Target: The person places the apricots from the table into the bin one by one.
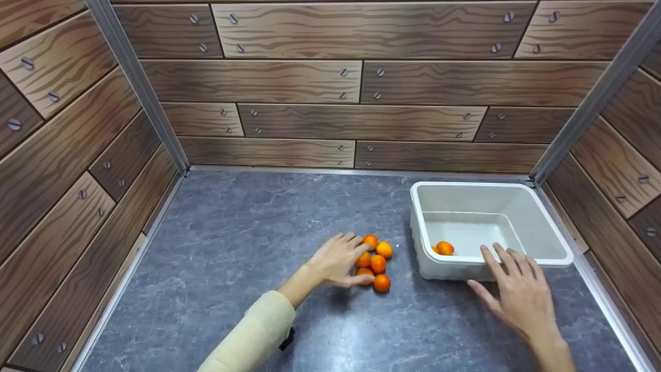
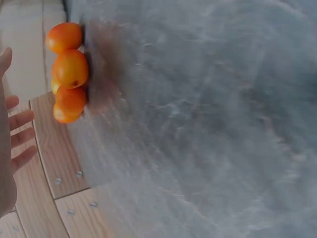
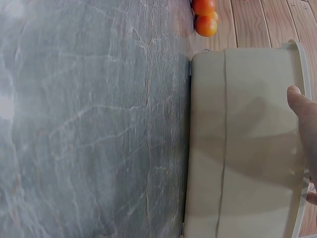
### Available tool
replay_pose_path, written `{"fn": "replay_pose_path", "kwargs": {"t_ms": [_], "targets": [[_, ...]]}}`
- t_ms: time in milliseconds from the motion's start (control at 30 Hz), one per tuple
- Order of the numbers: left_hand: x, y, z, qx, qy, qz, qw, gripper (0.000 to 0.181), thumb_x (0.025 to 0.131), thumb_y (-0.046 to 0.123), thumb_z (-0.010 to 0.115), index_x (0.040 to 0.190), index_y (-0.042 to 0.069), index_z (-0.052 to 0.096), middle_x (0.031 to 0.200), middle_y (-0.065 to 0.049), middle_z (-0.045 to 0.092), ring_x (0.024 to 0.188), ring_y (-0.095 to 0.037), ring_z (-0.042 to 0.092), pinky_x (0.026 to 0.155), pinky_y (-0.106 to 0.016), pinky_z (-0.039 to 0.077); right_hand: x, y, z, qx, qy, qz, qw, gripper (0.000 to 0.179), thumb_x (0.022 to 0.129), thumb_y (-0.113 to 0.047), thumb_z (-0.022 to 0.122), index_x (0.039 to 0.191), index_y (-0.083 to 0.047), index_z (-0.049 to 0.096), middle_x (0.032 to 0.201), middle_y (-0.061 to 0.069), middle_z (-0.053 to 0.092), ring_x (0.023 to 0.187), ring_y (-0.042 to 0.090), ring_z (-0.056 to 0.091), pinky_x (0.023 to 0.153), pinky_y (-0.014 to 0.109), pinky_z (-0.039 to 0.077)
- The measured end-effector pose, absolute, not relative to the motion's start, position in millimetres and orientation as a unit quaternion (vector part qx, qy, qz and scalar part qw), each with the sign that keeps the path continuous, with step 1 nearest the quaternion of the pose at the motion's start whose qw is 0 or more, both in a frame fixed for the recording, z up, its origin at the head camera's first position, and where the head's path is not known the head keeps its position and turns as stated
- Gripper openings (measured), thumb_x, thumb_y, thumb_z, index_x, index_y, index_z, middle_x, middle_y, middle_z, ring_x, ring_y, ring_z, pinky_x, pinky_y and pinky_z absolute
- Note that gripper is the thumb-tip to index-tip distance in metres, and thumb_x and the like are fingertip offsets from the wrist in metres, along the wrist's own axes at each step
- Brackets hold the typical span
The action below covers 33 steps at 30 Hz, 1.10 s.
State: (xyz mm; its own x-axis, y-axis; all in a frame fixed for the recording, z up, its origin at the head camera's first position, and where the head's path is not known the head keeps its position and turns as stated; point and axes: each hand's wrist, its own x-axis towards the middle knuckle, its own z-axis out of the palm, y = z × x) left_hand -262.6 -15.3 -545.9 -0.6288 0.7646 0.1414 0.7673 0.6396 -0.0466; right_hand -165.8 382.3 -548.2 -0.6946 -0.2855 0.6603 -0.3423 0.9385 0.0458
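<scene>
A cluster of several small round orange fruits [image 1: 378,264] lies on the grey marbled table. My left hand [image 1: 335,261] hovers over the cluster's left side, fingers extended and thumb apart, hiding part of some fruits. In the left wrist view the fingers [image 2: 22,139] appear straight, with a gap between them and the fruits [image 2: 70,69]. My right hand [image 1: 521,297] is at the near rim of the white plastic bin [image 1: 449,270], its fingers spread over the edge and thumb outside. Inside the bin, an orange fruit [image 1: 445,248] shows near the front left corner, another partly behind the rim.
Wood-patterned panels [image 1: 299,82] enclose the table at the back and both sides, joined by metal corner posts [image 1: 139,82]. The bin stands close to the right wall, with the grey tabletop [image 1: 232,222] stretching left of it.
</scene>
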Motion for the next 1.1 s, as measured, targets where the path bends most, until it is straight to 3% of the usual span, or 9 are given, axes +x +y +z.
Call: {"fn": "replay_pose_path", "kwargs": {"t_ms": [167, 367, 767, 1100], "targets": [[-256, -21, -555, -0.439, -0.896, -0.006, 0.064, 0.076, 0.099, 0.074, 0.047, 0.147, 0.016, 0.058, 0.151, -0.013, 0.061, 0.138, -0.034, 0.06, 0.117, -0.05, 0.049, -166, 381, -549, 0.17, -0.918, 0.04, 0.357, 0.086, 0.101, -0.078, 0.035, 0.148, -0.01, 0.059, 0.136, 0.026, 0.066, 0.119, 0.05, 0.06, 0.106, 0.069, 0.041], [-248, -25, -568, -0.447, -0.891, 0.02, 0.081, 0.073, 0.098, 0.075, 0.048, 0.144, 0.019, 0.058, 0.14, -0.006, 0.066, 0.13, -0.027, 0.063, 0.11, -0.044, 0.054, -165, 381, -550, 0.169, -0.92, 0.04, 0.352, 0.087, 0.101, -0.079, 0.034, 0.148, -0.01, 0.059, 0.137, 0.026, 0.066, 0.12, 0.049, 0.059, 0.107, 0.069, 0.04], [-243, -23, -578, -0.454, -0.888, 0.019, 0.071, 0.071, 0.099, 0.076, 0.044, 0.141, 0.021, 0.058, 0.14, -0.007, 0.066, 0.13, -0.027, 0.065, 0.107, -0.044, 0.055, -166, 381, -549, 0.166, -0.921, 0.038, 0.351, 0.086, 0.101, -0.078, 0.034, 0.148, -0.011, 0.058, 0.137, 0.026, 0.066, 0.12, 0.049, 0.059, 0.108, 0.067, 0.04], [-244, -21, -581, -0.453, -0.891, -0.006, 0.04, 0.064, 0.1, 0.07, 0.049, 0.14, 0.021, 0.058, 0.141, -0.007, 0.064, 0.132, -0.027, 0.063, 0.114, -0.045, 0.051, -166, 381, -548, 0.163, -0.924, 0.041, 0.344, 0.088, 0.101, -0.079, 0.032, 0.149, -0.011, 0.058, 0.138, 0.026, 0.065, 0.122, 0.049, 0.058, 0.109, 0.068, 0.039]]}}
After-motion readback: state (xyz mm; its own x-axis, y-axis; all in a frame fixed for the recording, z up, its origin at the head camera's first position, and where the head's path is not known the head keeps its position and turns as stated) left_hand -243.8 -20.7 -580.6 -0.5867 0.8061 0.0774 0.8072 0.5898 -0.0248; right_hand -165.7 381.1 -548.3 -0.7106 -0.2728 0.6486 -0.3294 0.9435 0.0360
